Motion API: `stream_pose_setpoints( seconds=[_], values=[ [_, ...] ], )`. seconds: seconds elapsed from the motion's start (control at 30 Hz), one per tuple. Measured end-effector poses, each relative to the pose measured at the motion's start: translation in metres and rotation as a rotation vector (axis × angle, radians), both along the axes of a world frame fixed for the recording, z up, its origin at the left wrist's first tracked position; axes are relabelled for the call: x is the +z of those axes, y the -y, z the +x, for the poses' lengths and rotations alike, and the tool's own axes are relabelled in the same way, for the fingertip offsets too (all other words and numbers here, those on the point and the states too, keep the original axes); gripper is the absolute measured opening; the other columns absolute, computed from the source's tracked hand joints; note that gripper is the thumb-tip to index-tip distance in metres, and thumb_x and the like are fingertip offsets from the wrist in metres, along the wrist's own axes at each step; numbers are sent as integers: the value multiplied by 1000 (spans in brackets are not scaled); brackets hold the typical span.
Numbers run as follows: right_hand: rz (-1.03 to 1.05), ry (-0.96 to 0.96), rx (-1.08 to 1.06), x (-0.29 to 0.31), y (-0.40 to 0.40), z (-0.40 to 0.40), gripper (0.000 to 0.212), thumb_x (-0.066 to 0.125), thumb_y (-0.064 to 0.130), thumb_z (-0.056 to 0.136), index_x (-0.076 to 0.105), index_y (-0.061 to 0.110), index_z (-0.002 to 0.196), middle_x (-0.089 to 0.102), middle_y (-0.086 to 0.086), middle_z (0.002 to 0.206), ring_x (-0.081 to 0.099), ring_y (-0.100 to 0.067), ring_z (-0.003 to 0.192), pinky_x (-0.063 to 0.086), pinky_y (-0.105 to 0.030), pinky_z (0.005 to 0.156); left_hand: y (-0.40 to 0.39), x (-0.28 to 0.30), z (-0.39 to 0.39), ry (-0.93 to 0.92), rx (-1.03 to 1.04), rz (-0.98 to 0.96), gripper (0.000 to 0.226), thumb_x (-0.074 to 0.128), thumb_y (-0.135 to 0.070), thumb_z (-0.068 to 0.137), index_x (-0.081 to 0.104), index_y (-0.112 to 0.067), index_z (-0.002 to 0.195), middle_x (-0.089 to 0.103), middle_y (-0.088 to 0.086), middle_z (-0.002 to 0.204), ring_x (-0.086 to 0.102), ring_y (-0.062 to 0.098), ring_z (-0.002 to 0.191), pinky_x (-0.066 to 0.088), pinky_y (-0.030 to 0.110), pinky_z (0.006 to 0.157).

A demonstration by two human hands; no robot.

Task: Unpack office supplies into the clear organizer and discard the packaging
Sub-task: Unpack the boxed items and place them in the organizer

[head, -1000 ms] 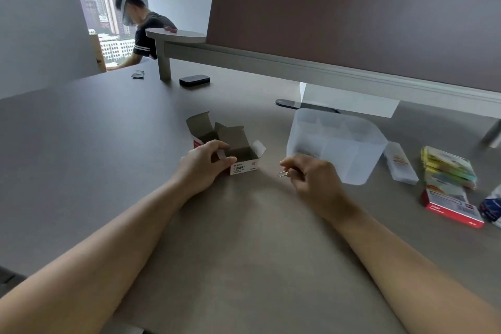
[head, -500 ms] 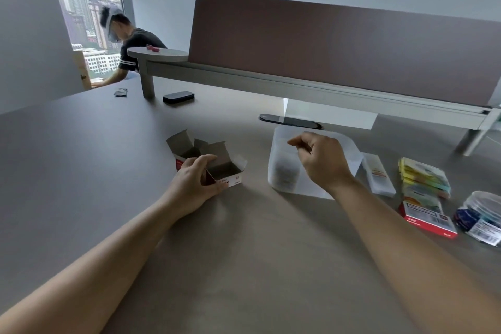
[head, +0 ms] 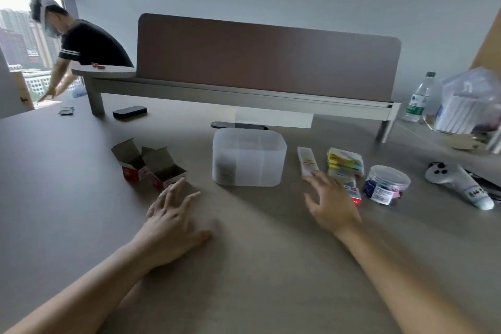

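The clear organizer (head: 249, 157) stands mid-table with small dark items in its left compartment. Two opened red-and-white cardboard boxes (head: 151, 167) sit to its left, flaps up. My left hand (head: 173, 218) lies flat and open on the table just in front of the boxes, not touching them. My right hand (head: 329, 203) hovers open with fingers spread, its fingertips by the near end of a slim white packet (head: 307, 161). It partly covers a red-and-white box (head: 353, 194). A stack of colourful sticky-note packs (head: 344, 161) and a round clear tub of clips (head: 386, 184) lie right of it.
A brown desk divider (head: 268, 58) on a grey rail crosses the back. A black case (head: 129, 112), a water bottle (head: 418, 97), a plastic bag (head: 471, 102) and a white controller (head: 458, 179) sit around the table. Another person (head: 78, 46) leans at the far left by the window.
My left hand let go of the cardboard box and drew back flat. My right hand left the organizer and moved right toward the packets. The camera tilted up and right.
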State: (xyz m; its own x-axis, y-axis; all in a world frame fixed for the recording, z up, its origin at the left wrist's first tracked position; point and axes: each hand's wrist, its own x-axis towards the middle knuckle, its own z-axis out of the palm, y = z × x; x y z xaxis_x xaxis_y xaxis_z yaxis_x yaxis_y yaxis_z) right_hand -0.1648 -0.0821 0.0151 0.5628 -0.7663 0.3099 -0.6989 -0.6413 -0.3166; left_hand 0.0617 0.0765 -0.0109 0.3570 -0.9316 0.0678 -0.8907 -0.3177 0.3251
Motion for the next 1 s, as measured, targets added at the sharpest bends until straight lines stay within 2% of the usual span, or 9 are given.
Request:
stream_pose_setpoints(
  seconds=[0.13, 0.3, 0.4, 0.53, 0.67, 0.73, 0.83, 0.9, 1.0],
  values=[
    [73, -83, -179, -11, 25, -33, 53, 46, 32, 90, 30, 19, 138, 28, -6, 149, 24, -25, 138, 22, -41, 113, 24, 2, -30, 58, -97, 143, 68, 39, -62, 81, 20, -32, 139, 6, -4, 154, 4, 20, 142, 3, 39, 117],
    [96, -80, -223, -18, 37, -41, 49, 48, 35, 88, 38, 20, 133, 42, -8, 140, 33, -29, 130, 28, -42, 110, 49, 5, -41, 98, -118, 139, 74, 38, -69, 78, 23, -30, 139, 19, -2, 150, 13, 19, 140, 4, 38, 116],
    [54, -39, -145, -15, 31, -40, 37, 53, 26, 86, 52, 18, 122, 49, -7, 131, 41, -27, 122, 32, -36, 104, 58, 5, -46, 89, -152, 79, 69, 43, -64, 79, 29, -28, 136, 26, -1, 147, 19, 19, 138, 9, 35, 115],
    [185, 52, 47, -9, 17, -32, 34, 63, 19, 81, 58, 15, 114, 53, -5, 122, 49, -17, 110, 31, -18, 82, 68, 7, -55, -22, -213, -44, 69, 58, -51, 77, 33, -24, 135, 34, 0, 143, 26, 17, 135, 21, 33, 113],
    [333, 200, 240, -5, -2, -17, 42, 70, 11, 74, 58, 17, 114, 56, 4, 109, 52, -8, 102, 42, -14, 88, 71, 8, -61, -169, -241, -108, 79, 68, -45, 70, 31, -24, 137, 36, -2, 144, 29, 16, 135, 25, 35, 112],
    [354, 262, 299, -4, -9, -9, 44, 71, 9, 71, 57, 17, 113, 57, 7, 104, 54, -6, 99, 41, -6, 84, 71, 8, -63, -240, -250, -158, 74, 73, -38, 68, 40, -22, 132, 48, -1, 135, 40, 17, 127, 32, 34, 108],
    [337, 323, 319, -4, -15, -3, 45, 72, 9, 71, 56, 17, 113, 56, 10, 102, 54, -3, 97, 38, 3, 81, 69, 11, -65, -340, -266, -257, 44, 75, -26, 68, 57, -25, 108, 61, -4, 105, 56, 15, 103, 44, 29, 93],
    [334, 371, 294, -5, -15, -1, 45, 71, 12, 72, 52, 19, 113, 53, 13, 99, 52, -1, 94, 40, 0, 80, 69, 12, -64, -420, -249, -327, 35, 77, -23, 66, 56, -29, 94, 62, -7, 95, 58, 12, 92, 46, 25, 84],
    [488, 571, 205, -4, -12, -1, 30, 70, 19, 74, 48, 24, 93, 55, 12, 91, 55, -4, 89, 49, -16, 78, 70, 10, -62, -449, -221, -391, 34, 77, -22, 66, 57, -29, 93, 61, -14, 89, 57, 4, 86, 43, 11, 76]
  ],
)
